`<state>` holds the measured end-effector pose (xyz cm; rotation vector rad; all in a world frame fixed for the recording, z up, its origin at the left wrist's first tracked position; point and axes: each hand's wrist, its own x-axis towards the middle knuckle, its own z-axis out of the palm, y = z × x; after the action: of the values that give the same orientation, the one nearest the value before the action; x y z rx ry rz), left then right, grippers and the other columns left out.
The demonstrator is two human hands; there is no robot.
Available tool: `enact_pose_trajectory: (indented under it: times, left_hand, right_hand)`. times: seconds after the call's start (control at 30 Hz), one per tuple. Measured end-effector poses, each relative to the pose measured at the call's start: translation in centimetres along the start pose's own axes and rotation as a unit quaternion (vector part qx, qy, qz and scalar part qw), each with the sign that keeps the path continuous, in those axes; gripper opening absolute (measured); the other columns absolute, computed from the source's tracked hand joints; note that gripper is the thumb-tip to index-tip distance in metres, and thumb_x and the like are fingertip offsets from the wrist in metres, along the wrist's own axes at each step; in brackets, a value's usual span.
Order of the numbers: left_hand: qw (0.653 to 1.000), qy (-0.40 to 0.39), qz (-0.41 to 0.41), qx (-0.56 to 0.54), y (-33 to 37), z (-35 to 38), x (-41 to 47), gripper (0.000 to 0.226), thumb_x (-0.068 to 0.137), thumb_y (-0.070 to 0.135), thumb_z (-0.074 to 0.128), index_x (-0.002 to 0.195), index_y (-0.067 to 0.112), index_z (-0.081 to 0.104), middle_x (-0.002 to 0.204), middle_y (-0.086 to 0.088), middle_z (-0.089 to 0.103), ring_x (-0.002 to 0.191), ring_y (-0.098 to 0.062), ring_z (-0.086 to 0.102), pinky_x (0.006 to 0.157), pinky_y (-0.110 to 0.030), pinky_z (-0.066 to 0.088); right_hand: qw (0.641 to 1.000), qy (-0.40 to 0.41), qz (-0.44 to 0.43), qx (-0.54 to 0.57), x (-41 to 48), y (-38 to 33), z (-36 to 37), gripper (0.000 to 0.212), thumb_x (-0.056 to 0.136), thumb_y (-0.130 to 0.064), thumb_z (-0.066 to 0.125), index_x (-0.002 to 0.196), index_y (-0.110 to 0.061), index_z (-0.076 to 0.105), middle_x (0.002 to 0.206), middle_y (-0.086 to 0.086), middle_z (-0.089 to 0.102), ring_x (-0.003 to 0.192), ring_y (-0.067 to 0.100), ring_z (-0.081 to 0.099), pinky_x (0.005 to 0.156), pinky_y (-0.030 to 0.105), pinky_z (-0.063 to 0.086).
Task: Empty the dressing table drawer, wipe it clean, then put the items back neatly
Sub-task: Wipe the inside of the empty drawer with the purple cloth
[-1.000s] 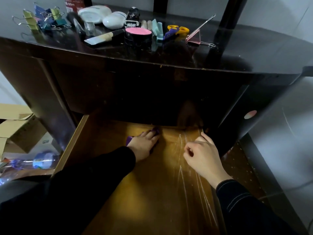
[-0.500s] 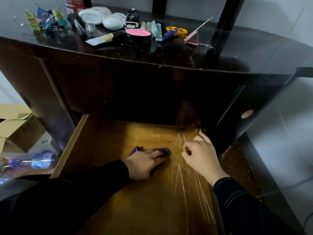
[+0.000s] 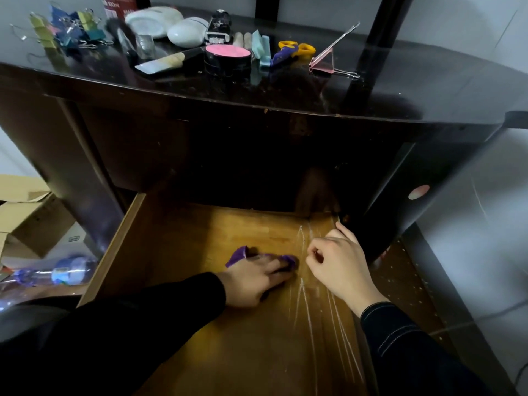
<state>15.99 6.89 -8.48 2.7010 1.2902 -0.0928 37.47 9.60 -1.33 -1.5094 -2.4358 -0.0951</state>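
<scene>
Looming glossy and dark, the dressing table top carries small items above the pulled-out honey-brown wooden drawer. Inside the drawer, the left hand presses a crumpled purple cloth flat-fingered onto the smooth floor. The right hand lies curled on creased clear film along the drawer's right side; whether it pinches the film, I cannot tell.

Red container at back of dressing table top: white print, blurred, unreadable. Pale box left of table: small label, illegible.
</scene>
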Motion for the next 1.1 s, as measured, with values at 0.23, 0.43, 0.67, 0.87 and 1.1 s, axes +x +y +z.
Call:
enact_pose_trajectory:
  times: [0.23, 0.43, 0.67, 0.87, 1.1]
  left_hand:
    - [0.97, 0.131, -0.2, -0.034, -6.0, -0.2, -3.2, 0.067, 0.095, 0.009, 0.048, 0.158, 0.019, 0.027, 0.162, -0.005, 0.023, 0.149, -0.028, 0.023, 0.12, -0.038, 0.028]
    - [0.931, 0.087, -0.349, -0.063, -5.6, -1.2, 2.7, 0.058, 0.087, 0.018, 0.057, 0.143, 0.01, 0.042, 0.149, -0.015, 0.035, 0.143, -0.036, 0.028, 0.116, -0.045, 0.032]
    - [0.979, 0.076, -0.188, -0.027, 0.8, -0.8, 6.5, 0.071, 0.09, 0.017, 0.058, 0.155, 0.018, 0.032, 0.158, -0.007, 0.031, 0.147, -0.031, 0.026, 0.123, -0.042, 0.022]
    - [0.992, 0.061, -0.113, 0.016, -1.5, 0.3, 4.2, 0.071, 0.091, 0.011, 0.055, 0.157, 0.019, 0.03, 0.16, -0.008, 0.03, 0.143, -0.031, 0.034, 0.115, -0.042, 0.037]
    - [0.972, 0.111, -0.206, -0.008, -3.0, -0.7, 9.0, 0.068, 0.09, 0.012, 0.057, 0.154, 0.02, 0.036, 0.156, -0.006, 0.035, 0.141, -0.029, 0.036, 0.115, -0.037, 0.034]
  right_hand:
    - [1.0, -0.001, 0.007, 0.002, 0.1, 0.1, 0.1, 0.017, 0.09, -0.03, 0.064, 0.074, -0.027, 0.069, 0.062, -0.015, 0.055, 0.08, 0.005, 0.054, 0.124, 0.025, 0.007]
    - [1.0, 0.001, 0.007, -0.004, 0.1, 0.2, 0.3, 0.017, 0.09, -0.032, 0.063, 0.074, -0.028, 0.068, 0.063, -0.013, 0.055, 0.081, 0.006, 0.055, 0.124, 0.026, 0.008]
    - [1.0, 0.0, -0.001, -0.014, -0.1, 0.1, 0.1, 0.014, 0.089, -0.031, 0.065, 0.076, -0.027, 0.068, 0.067, -0.013, 0.057, 0.083, 0.008, 0.057, 0.124, 0.029, 0.015]
    - [1.0, 0.004, 0.003, -0.002, 0.0, 0.1, 0.3, 0.018, 0.089, -0.029, 0.064, 0.071, -0.027, 0.065, 0.064, -0.013, 0.054, 0.081, 0.008, 0.056, 0.125, 0.032, 0.019]
    - [1.0, 0.0, 0.007, 0.012, 0.0, 0.2, 0.0, 0.017, 0.089, -0.03, 0.064, 0.072, -0.027, 0.065, 0.066, -0.014, 0.055, 0.082, 0.007, 0.056, 0.125, 0.03, 0.016]
